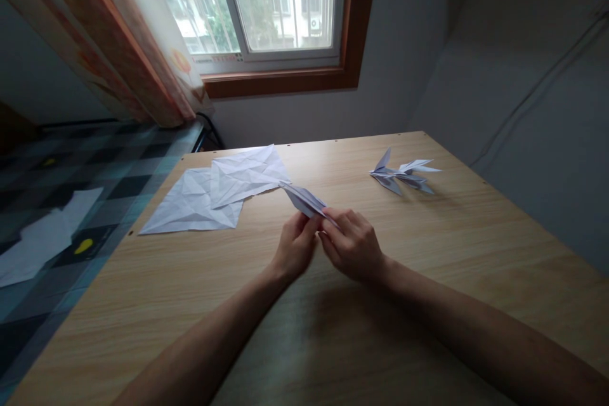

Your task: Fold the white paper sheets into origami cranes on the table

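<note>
A narrow, pointed piece of folded white paper (302, 198) is held just above the wooden table (428, 254), its tip aimed up and to the left. My left hand (295, 247) pinches its near end from the left. My right hand (352, 244) pinches the same end from the right, fingers pressed together on the fold. Both hands meet at the middle of the table.
Two creased white sheets (216, 193) lie overlapping at the table's far left. A finished folded paper figure (402, 173) with spread points rests at the far right. A bed with a checked cover (71, 203) stands left of the table, and a window (266, 0) is behind.
</note>
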A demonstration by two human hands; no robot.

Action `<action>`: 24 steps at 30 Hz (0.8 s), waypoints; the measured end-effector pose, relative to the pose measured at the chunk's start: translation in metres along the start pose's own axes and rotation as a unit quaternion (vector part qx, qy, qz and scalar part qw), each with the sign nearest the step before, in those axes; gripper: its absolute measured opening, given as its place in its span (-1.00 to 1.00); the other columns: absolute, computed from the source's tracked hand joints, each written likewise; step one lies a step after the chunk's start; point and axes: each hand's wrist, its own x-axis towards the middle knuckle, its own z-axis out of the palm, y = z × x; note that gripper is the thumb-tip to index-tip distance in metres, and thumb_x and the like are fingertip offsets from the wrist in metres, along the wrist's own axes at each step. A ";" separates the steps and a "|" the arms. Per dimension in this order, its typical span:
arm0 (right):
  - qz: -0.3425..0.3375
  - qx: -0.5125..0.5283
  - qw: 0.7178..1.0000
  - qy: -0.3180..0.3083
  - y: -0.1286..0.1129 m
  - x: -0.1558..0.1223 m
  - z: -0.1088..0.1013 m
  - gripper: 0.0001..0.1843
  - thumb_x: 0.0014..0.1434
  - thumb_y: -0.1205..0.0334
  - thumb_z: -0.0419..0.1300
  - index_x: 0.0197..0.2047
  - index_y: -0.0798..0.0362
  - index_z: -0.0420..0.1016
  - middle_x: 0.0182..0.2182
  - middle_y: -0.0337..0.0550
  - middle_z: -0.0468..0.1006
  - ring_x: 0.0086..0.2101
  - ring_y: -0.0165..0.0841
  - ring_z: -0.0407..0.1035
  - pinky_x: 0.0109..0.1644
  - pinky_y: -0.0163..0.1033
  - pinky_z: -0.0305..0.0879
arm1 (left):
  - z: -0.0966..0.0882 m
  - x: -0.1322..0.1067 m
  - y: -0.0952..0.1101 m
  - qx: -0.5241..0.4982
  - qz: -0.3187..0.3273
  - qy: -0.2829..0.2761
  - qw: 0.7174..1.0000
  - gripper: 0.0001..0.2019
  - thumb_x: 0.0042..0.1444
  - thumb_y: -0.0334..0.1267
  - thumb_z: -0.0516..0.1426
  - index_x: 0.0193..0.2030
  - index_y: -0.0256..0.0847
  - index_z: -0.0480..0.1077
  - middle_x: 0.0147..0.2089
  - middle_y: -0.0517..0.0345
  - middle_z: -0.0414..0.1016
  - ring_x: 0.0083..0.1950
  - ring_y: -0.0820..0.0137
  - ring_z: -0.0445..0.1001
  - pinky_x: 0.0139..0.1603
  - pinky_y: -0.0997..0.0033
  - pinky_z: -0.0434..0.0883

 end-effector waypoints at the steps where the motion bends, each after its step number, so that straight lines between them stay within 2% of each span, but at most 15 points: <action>1: 0.003 0.012 1.000 0.008 0.000 0.000 0.000 -0.90 0.24 0.35 0.14 -0.19 0.09 0.47 -0.11 0.04 0.58 -0.23 -0.19 0.41 -0.14 -0.07 0.35 | 0.000 0.000 0.001 -0.018 0.004 -0.009 1.000 -0.66 0.09 0.04 0.20 -0.29 -0.26 0.47 -0.41 0.15 0.49 -0.40 0.41 0.39 -0.36 0.45 0.33; 4: 0.025 0.074 0.995 0.063 0.000 -0.002 0.001 -0.85 0.21 0.40 0.15 -0.14 0.04 0.39 -0.18 -0.03 0.59 -0.20 -0.21 0.42 -0.12 -0.07 0.34 | -0.001 0.001 0.006 -0.039 0.012 -0.012 0.999 -0.72 0.08 -0.05 0.22 -0.32 -0.27 0.48 -0.42 0.16 0.49 -0.42 0.45 0.38 -0.38 0.47 0.31; 7: 0.072 0.116 0.985 0.103 0.001 -0.003 0.004 -0.75 0.18 0.35 0.21 -0.06 0.03 0.35 -0.20 -0.02 0.54 -0.18 -0.18 0.41 -0.11 -0.05 0.36 | -0.001 0.001 0.009 -0.051 0.011 -0.012 0.999 -0.78 0.01 -0.14 0.27 -0.36 -0.28 0.48 -0.41 0.15 0.50 -0.40 0.45 0.39 -0.38 0.48 0.32; 9: 0.103 0.131 0.983 0.083 0.002 -0.003 0.006 -0.69 0.18 0.30 0.23 0.00 0.06 0.36 -0.17 0.03 0.51 -0.15 -0.14 0.39 -0.09 -0.02 0.38 | 0.000 0.001 0.009 -0.067 0.007 -0.013 0.998 -0.78 -0.03 -0.16 0.30 -0.38 -0.29 0.48 -0.40 0.13 0.51 -0.39 0.44 0.40 -0.37 0.47 0.33; 12: 0.120 0.172 0.977 0.037 0.001 -0.003 0.007 -0.72 0.21 0.32 0.19 0.01 0.07 0.42 -0.18 0.02 0.51 -0.16 -0.16 0.40 -0.08 -0.03 0.39 | 0.001 0.000 0.010 -0.084 -0.005 -0.010 0.996 -0.74 -0.06 -0.13 0.33 -0.38 -0.31 0.48 -0.40 0.11 0.52 -0.37 0.42 0.42 -0.33 0.45 0.36; 17: 0.163 0.245 0.955 0.037 -0.001 0.000 0.004 -0.77 0.27 0.34 0.10 -0.06 0.06 0.53 -0.26 -0.04 0.54 -0.22 -0.22 0.41 -0.12 -0.10 0.38 | 0.001 0.000 0.015 -0.097 -0.014 -0.006 0.995 -0.71 -0.12 -0.13 0.37 -0.38 -0.33 0.50 -0.40 0.09 0.55 -0.37 0.40 0.46 -0.30 0.43 0.39; 20: 0.250 0.317 0.915 0.026 -0.001 0.003 0.002 -0.83 0.27 0.26 0.14 -0.21 0.06 0.57 -0.36 -0.11 0.55 -0.33 -0.29 0.41 -0.23 -0.18 0.34 | 0.000 0.000 0.016 -0.121 -0.020 -0.004 0.992 -0.72 -0.15 -0.17 0.39 -0.38 -0.32 0.52 -0.40 0.11 0.56 -0.36 0.41 0.46 -0.27 0.43 0.40; 24: 0.397 0.417 0.818 -0.009 0.000 0.003 0.006 -0.78 0.20 0.10 0.23 -0.38 0.06 0.51 -0.50 -0.20 0.51 -0.49 -0.37 0.36 -0.41 -0.27 0.28 | -0.001 0.000 0.011 -0.162 -0.033 -0.004 0.986 -0.74 -0.13 -0.19 0.39 -0.36 -0.32 0.54 -0.35 0.09 0.59 -0.34 0.41 0.48 -0.25 0.42 0.41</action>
